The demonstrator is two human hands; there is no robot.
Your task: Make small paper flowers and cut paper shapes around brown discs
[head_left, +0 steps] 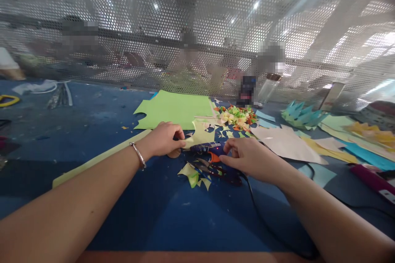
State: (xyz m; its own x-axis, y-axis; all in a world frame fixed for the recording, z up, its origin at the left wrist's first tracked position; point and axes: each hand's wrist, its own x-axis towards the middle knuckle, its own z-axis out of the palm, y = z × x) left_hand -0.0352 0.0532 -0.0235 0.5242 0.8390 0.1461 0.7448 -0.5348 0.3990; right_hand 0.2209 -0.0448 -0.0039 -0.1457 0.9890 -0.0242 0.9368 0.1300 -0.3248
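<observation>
My left hand (165,137), with a bracelet at its wrist, pinches the edge of a pale yellow sheet of paper (203,132) with cut-out curves. My right hand (247,155) has its thumb and fingers closed at the back of a dark blue glue gun (207,147). The gun has an orange trigger (213,157) and lies on its side, nozzle towards my left hand. Below it are scissors (205,167), partly covered, and paper scraps (189,170). A small round brown piece (174,153) sits under my left fingers.
A large green sheet (175,109) lies behind my hands, beside a heap of small paper flowers (237,116). Coloured papers (286,141) and a blue-green paper flower (302,114) are at right. The gun's black cord (254,201) crosses the blue table. A perforated screen (173,24) stands behind.
</observation>
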